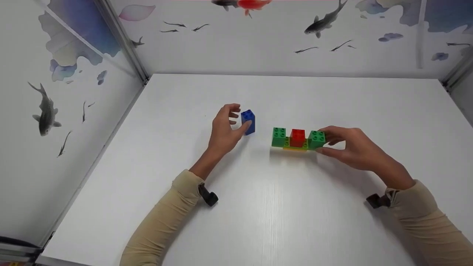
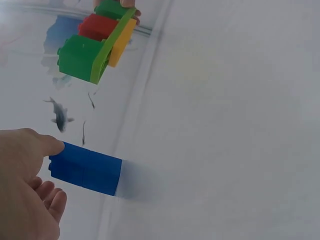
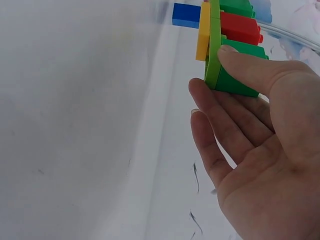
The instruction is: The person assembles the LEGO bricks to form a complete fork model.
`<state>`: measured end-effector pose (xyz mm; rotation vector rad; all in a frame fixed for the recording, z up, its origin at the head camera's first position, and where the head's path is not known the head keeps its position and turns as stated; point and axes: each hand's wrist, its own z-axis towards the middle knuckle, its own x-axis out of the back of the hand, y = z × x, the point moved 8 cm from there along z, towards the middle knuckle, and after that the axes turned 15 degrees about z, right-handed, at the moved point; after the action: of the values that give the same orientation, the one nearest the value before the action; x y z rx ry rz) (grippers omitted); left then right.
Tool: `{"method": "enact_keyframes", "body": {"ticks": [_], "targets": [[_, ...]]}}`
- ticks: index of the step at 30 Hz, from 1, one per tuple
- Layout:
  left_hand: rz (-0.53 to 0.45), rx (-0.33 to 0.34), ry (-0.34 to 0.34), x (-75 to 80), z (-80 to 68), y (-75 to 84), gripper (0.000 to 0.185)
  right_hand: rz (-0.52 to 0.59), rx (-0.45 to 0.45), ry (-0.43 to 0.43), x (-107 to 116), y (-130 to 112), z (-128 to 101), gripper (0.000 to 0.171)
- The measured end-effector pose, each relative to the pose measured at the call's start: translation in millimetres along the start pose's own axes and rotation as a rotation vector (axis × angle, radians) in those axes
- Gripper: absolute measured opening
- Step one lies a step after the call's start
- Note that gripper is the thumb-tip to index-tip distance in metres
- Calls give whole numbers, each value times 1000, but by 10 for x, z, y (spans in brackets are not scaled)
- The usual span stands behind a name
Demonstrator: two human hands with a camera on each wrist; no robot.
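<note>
A stack of two blue toy bricks (image 1: pixel 248 126) stands upright on the white table. My left hand (image 1: pixel 223 131) is beside it, the thumb touching the near side of the stack. The other fingers are loosely bent and apart from the bricks, as the left wrist view shows. My right hand (image 1: pixel 351 147) pinches the right end of a toy brick assembly between thumb and fingers, held just above the table. On its lime plate (image 3: pixel 214 50) sit a left green brick (image 1: pixel 278 137), a red brick (image 1: pixel 297 138) and a right green brick (image 1: pixel 316 139). Beneath the plate is a yellow piece (image 2: pixel 122 42).
The white table (image 1: pixel 281 214) extends around both hands. Behind it rises a white back panel (image 1: pixel 258 48) printed with fish, and a similar side panel (image 1: pixel 22 155) stands at left. A small black device (image 1: pixel 208 195) is worn at the left wrist, another black device (image 1: pixel 377 201) at the right.
</note>
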<state>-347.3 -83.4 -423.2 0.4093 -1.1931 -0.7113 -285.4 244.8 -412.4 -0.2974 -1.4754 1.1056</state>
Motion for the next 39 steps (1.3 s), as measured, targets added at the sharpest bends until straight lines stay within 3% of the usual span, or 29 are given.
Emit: {"method": "enact_keyframes", "body": {"ticks": [9, 16, 39], "targets": [[2, -2, -35, -57, 5, 55, 43, -4, -24, 21, 48, -3, -19, 45], [-40, -43, -76, -129, -29, 158, 38, 0, -23, 43, 101, -13, -39, 44], [-333, -158, -283, -500, -358, 571, 37, 1, 46, 159, 261, -220, -78, 44]]}}
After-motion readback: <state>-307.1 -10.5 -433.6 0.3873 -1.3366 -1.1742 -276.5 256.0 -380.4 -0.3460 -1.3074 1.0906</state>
